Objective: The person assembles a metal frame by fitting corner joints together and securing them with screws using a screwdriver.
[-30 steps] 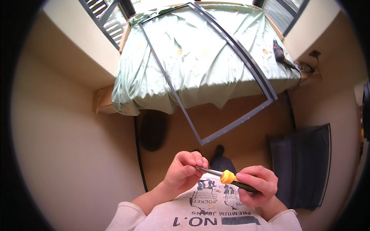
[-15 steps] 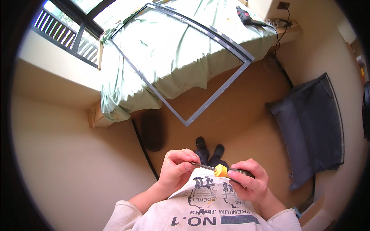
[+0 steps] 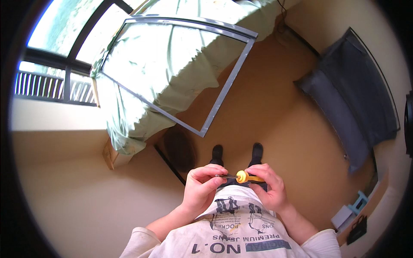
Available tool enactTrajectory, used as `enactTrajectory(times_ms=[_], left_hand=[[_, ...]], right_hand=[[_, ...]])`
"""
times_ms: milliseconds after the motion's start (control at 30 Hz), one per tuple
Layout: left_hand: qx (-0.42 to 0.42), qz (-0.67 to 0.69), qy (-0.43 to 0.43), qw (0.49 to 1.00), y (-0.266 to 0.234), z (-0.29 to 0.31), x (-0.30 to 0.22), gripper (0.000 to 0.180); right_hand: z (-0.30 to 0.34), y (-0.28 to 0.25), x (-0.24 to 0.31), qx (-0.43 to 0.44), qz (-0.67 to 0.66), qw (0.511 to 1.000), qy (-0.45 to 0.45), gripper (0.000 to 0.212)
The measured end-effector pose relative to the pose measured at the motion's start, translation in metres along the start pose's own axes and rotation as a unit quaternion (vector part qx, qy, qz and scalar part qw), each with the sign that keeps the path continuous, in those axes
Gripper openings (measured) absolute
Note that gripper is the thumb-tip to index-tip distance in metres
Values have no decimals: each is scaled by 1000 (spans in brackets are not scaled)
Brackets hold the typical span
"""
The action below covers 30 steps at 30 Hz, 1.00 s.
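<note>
In front of my shirt I hold a screwdriver [image 3: 241, 176] with a yellow and dark handle, lying roughly level. My right hand [image 3: 272, 185] is closed around the handle. The fingertips of my left hand [image 3: 200, 185] pinch at the far end of the metal shaft. A small dark piece shows at those fingertips, too small to make out. Beyond my hands, a large grey metal frame [image 3: 226, 88] rests partly on a cloth-covered platform. Its near corner juts out over the floor, apart from both hands.
Pale green cloth [image 3: 122, 116] drapes the platform beneath a window [image 3: 60, 26]. A dark oval mat [image 3: 180, 150] lies on the brown floor. Against the right wall leans a dark fabric panel [image 3: 348, 90]. At lower right are a blue stool [image 3: 358, 202] and a black bag [image 3: 357, 230].
My view has turned and shifted, so the power drill has left the picture and the stool has entered. My feet stand farther apart. Both hands are nearer each other, still on the screwdriver.
</note>
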<state>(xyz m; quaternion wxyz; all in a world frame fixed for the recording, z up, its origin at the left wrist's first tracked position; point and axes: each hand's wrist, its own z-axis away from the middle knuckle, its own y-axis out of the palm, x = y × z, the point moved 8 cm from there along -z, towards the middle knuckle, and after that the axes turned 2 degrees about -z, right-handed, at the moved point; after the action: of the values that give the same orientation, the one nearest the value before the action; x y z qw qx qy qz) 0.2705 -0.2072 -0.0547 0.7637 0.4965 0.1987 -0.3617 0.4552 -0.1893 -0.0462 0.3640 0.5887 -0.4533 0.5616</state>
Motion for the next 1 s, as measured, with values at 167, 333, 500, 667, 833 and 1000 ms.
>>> enactTrajectory(times_ms=[167,333,500,667,833,1000], left_hand=[[105,-126,-28,986,-20,-13,-15,35],[150,-190,-113,964,-59,-35,-8,39],[-7,-296,-212,931,-195,-74,58,23],[-113,-258,-101,954,-259,-130,77,37],[-205,-164,-75,962,-282,-158,91,29],[-176,-160,-74,968,-281,-160,100,32]], right_hand=[[2,34,-15,-52,-46,998,0,39],[12,61,-46,-99,-55,993,-13,37],[26,60,-128,-137,-22,990,38,34],[30,68,-227,-133,-28,988,68,39],[15,95,-294,-120,-16,990,72,41],[3,119,-317,-129,-29,987,90,42]])
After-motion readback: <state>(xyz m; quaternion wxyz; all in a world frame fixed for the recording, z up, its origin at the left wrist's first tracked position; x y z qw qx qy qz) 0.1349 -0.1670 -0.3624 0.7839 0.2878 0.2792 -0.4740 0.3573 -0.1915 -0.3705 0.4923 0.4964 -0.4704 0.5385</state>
